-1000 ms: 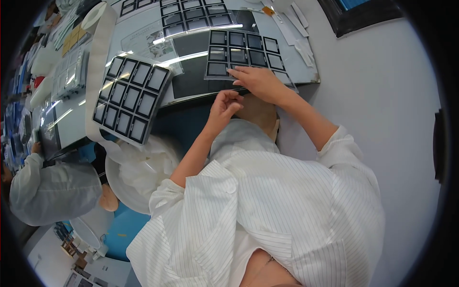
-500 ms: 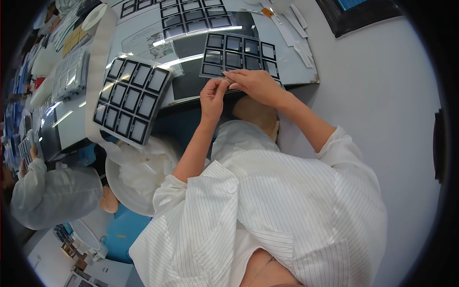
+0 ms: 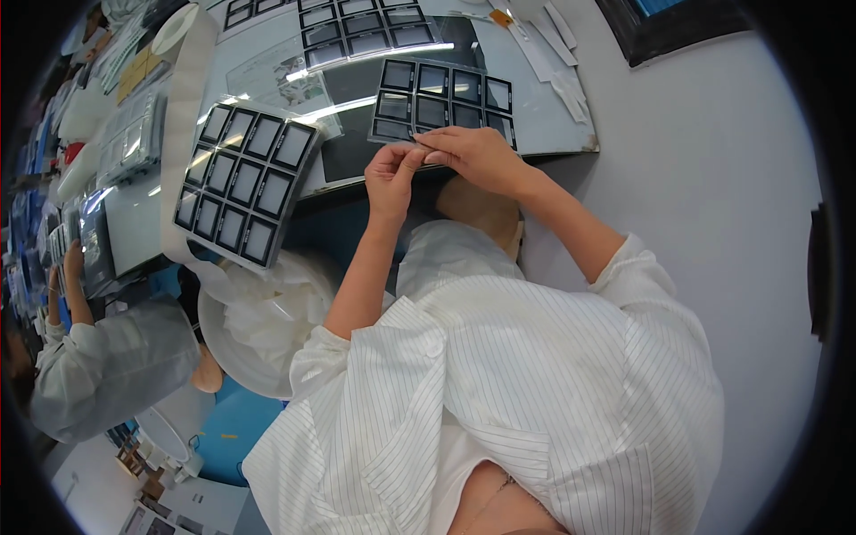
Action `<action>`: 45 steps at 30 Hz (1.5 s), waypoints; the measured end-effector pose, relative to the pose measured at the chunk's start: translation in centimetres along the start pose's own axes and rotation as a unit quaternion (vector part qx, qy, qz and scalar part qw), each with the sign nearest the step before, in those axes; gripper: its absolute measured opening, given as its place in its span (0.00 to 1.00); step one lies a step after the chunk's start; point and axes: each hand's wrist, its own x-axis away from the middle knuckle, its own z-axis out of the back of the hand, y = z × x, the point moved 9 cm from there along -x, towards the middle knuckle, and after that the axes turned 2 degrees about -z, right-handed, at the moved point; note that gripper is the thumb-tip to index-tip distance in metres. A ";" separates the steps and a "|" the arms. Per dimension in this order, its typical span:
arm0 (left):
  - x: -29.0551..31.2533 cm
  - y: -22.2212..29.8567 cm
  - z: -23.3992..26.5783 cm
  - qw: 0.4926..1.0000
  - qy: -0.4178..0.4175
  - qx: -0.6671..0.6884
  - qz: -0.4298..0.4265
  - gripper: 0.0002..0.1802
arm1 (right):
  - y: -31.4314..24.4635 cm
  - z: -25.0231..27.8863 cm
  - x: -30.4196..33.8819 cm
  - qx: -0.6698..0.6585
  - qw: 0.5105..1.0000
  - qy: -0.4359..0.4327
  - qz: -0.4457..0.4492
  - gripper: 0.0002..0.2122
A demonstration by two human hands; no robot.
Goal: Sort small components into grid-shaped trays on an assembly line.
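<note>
At the near edge of the table, my left hand (image 3: 390, 183) and my right hand (image 3: 481, 160) meet with thumbs and fingers pinched together. What they grip, perhaps a small thin part, is too hidden to make out. Just beyond them a clear tray (image 3: 443, 91) of black-framed rectangular pieces with grey centres lies on the black mat (image 3: 348, 159). My right hand covers part of its near row. To the left, a second tray (image 3: 245, 183) of the same framed pieces overhangs the table's near edge. Further back sits another such tray (image 3: 364, 25).
A roll of white strip (image 3: 174, 31) trails over the table's left side toward a white bin (image 3: 209, 343) filled with pale film. White paper strips (image 3: 557, 53) lie at the right end. A dark-framed screen (image 3: 664, 27) stands beyond. On the left, a co-worker (image 3: 125, 357) sits.
Both my hands have shifted very slightly left, still pinched together. On the left, the co-worker's arms have lifted and reached further over their table.
</note>
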 end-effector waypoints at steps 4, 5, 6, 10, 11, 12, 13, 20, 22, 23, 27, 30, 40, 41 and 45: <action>0.3 -0.6 -0.1 1.000 -0.020 0.004 0.001 0.04 | -0.2 -0.1 -0.1 0.028 0.999 -0.004 -0.031 0.12; 0.8 -1.0 0.0 1.000 -0.006 0.009 0.010 0.05 | -0.9 -0.3 0.0 0.082 0.997 0.010 -0.001 0.10; 1.4 -1.4 0.0 1.000 -0.004 0.009 0.008 0.05 | -1.6 -0.5 0.1 0.134 0.990 0.024 0.030 0.09; 4.1 -4.5 1.6 0.995 0.047 0.055 0.075 0.05 | 0.0 1.4 -0.4 0.179 0.975 0.130 0.000 0.03; 5.0 -5.7 2.4 0.986 0.083 0.069 0.124 0.05 | 0.6 1.1 -0.6 0.143 0.985 0.095 -0.027 0.05; 5.7 -6.9 3.0 0.974 0.116 0.084 0.173 0.05 | 1.2 0.6 -0.6 0.108 0.991 0.062 -0.056 0.08; 5.9 -7.1 3.2 0.975 0.113 0.079 0.176 0.06 | 0.1 0.4 -0.6 0.100 0.992 0.075 0.011 0.08; 7.2 -8.6 6.2 0.967 0.135 0.040 0.211 0.07 | 0.9 2.1 -2.8 0.026 0.992 0.007 -0.126 0.06; 7.8 -9.2 6.1 0.965 0.122 0.028 0.232 0.06 | 0.1 0.8 -2.4 0.009 0.992 -0.068 -0.107 0.11; 8.0 -9.3 6.2 0.965 0.121 0.029 0.230 0.06 | 0.1 -0.3 -1.8 0.053 0.992 -0.072 -0.084 0.13; 8.1 -9.0 7.2 0.971 0.099 -0.041 0.214 0.09 | 0.4 -4.3 -0.4 0.132 0.968 -0.193 -0.087 0.18; 5.6 -6.6 8.9 0.983 0.127 -0.025 0.133 0.23 | -1.0 -5.2 0.4 0.115 0.948 -0.267 -0.128 0.20; -3.3 -3.3 4.1 0.935 -0.192 -0.200 0.220 0.19 | -2.8 -2.3 -0.2 0.120 0.960 -0.237 -0.086 0.20; -3.3 -3.0 3.2 0.953 -0.183 -0.131 0.201 0.18 | -2.5 -1.9 -0.1 0.093 0.948 -0.269 -0.141 0.20; -2.7 -3.8 2.2 0.954 -0.177 -0.093 0.223 0.18 | -2.1 0.0 -0.4 0.039 0.963 -0.226 -0.138 0.20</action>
